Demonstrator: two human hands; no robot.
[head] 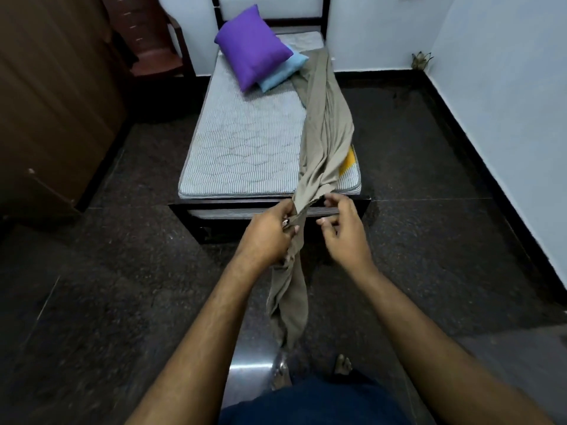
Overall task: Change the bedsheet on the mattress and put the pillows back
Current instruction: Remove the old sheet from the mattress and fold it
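Observation:
A beige bedsheet (pixel 326 124) lies bunched in a long strip down the right side of the bare quilted mattress (pixel 242 142) and hangs off the foot end toward the floor. My left hand (pixel 270 234) grips the gathered sheet just in front of the bed's foot. My right hand (pixel 343 228) is beside it with fingers loosely curled; its fingertips touch the sheet's edge. A purple pillow (pixel 251 47) lies on top of a light blue pillow (pixel 283 70) at the head of the mattress.
The dark bed frame (pixel 196 216) stands on a dark speckled floor. A wooden wardrobe (pixel 52 102) fills the left side, with a reddish chair (pixel 153 44) behind it. White walls run along the right and back. My bare feet are below the hanging sheet.

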